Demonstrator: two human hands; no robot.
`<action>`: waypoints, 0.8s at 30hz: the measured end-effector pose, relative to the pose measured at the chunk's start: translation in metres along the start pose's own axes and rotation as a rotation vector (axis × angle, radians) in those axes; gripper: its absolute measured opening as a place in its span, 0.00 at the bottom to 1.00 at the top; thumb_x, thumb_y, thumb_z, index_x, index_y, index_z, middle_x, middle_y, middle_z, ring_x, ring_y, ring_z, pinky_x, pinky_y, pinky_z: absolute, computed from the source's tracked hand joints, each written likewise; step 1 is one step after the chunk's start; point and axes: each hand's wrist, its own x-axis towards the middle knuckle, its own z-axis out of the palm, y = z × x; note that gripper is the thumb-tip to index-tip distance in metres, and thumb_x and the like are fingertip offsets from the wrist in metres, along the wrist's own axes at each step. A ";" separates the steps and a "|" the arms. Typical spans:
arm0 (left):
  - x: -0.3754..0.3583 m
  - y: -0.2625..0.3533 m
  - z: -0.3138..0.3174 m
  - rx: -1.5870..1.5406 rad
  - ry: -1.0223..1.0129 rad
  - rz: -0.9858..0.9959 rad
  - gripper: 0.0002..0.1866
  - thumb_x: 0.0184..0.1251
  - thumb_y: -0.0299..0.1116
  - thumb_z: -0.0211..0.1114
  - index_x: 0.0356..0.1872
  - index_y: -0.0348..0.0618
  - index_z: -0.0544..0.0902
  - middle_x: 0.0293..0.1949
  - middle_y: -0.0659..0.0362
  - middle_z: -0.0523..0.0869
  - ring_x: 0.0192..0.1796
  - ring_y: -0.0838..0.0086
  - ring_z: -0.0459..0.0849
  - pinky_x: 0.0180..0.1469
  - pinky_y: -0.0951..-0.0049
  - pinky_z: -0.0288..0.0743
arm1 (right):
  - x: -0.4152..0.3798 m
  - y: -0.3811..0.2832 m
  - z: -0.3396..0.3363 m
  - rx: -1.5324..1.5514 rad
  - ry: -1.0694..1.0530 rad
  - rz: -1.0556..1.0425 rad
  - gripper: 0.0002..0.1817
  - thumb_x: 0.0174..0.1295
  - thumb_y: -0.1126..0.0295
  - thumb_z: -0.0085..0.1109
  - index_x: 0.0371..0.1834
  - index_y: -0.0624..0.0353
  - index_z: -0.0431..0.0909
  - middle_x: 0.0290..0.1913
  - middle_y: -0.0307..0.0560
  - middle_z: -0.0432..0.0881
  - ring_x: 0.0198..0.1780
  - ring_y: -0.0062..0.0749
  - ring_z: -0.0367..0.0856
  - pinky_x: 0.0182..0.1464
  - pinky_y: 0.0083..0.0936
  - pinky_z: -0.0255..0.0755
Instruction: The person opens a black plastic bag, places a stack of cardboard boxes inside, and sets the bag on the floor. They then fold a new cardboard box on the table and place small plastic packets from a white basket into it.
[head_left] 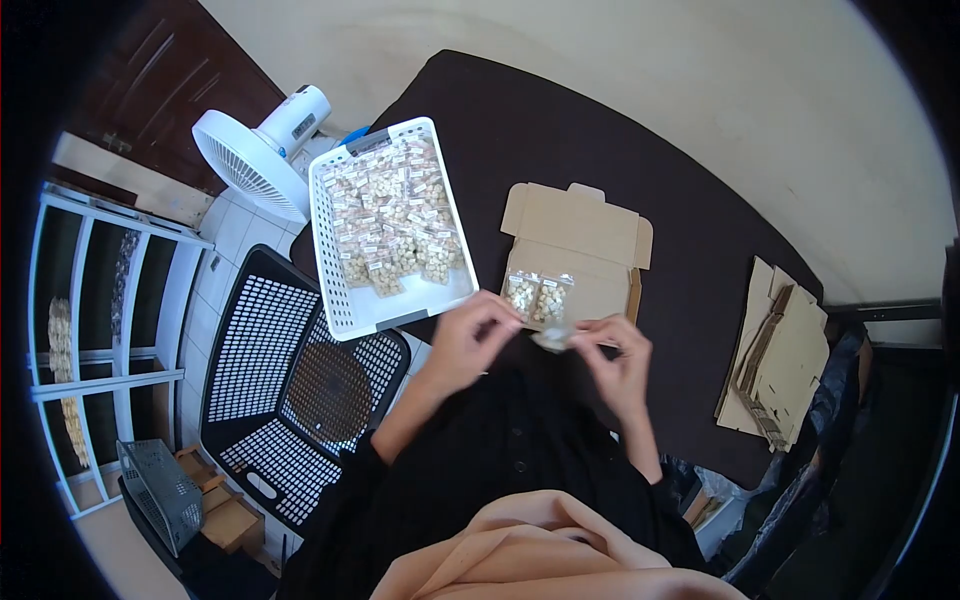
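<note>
A brown cardboard box [575,225] lies unfolded and open in front of me. Two clear packets of small pale pieces, the left packet [520,292] and the right packet [551,300], rest side by side in its near left part. Just nearer to me is another small clear packet [552,340], smeared by motion. My right hand [618,360] pinches this packet at its right end. My left hand [468,342] is closed, thumb and forefinger together by the box's near left corner; whatever is between those fingertips is too small to make out.
A white perforated basket [325,250] full of similar packets stands at left, over the dark table's edge [455,130]. Flattened cardboard boxes [785,360] are stacked at right. A black chair [260,350] and a white fan [245,160] are beyond the table's left side.
</note>
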 end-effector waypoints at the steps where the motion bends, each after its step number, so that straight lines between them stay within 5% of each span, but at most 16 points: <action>1: 0.001 -0.015 -0.013 0.006 0.087 0.026 0.01 0.55 0.22 0.62 0.28 0.36 0.78 0.32 0.57 0.81 0.34 0.76 0.78 0.34 0.79 0.70 | -0.002 0.008 -0.013 0.015 0.050 0.060 0.03 0.50 0.77 0.63 0.22 0.62 0.78 0.28 0.45 0.78 0.32 0.25 0.78 0.37 0.23 0.71; 3: -0.003 -0.028 -0.043 0.025 0.153 -0.074 0.01 0.57 0.23 0.61 0.29 0.37 0.79 0.34 0.57 0.82 0.34 0.77 0.78 0.35 0.80 0.70 | -0.002 0.022 -0.045 0.235 0.148 0.248 0.05 0.59 0.74 0.57 0.29 0.63 0.75 0.29 0.38 0.77 0.32 0.14 0.74 0.36 0.14 0.69; 13: 0.001 -0.033 -0.049 -0.148 0.470 -0.060 0.04 0.65 0.25 0.53 0.35 0.37 0.74 0.35 0.62 0.76 0.33 0.84 0.67 0.35 0.83 0.62 | 0.034 0.070 -0.028 0.045 -0.002 0.270 0.06 0.59 0.74 0.55 0.29 0.66 0.74 0.25 0.37 0.77 0.29 0.15 0.75 0.33 0.15 0.71; 19: 0.012 0.005 -0.002 -0.200 0.106 -0.063 0.10 0.57 0.24 0.60 0.41 0.38 0.77 0.39 0.58 0.79 0.39 0.78 0.77 0.38 0.80 0.70 | 0.037 0.001 -0.018 0.351 -0.127 0.215 0.04 0.55 0.76 0.59 0.28 0.67 0.76 0.26 0.39 0.80 0.30 0.17 0.78 0.33 0.15 0.71; 24: 0.035 0.037 0.019 -0.351 -0.006 0.051 0.06 0.57 0.24 0.62 0.36 0.37 0.79 0.36 0.57 0.80 0.36 0.77 0.78 0.37 0.80 0.71 | 0.039 -0.052 -0.012 0.201 -0.106 0.034 0.04 0.53 0.77 0.61 0.30 0.67 0.78 0.27 0.43 0.82 0.30 0.20 0.80 0.36 0.15 0.74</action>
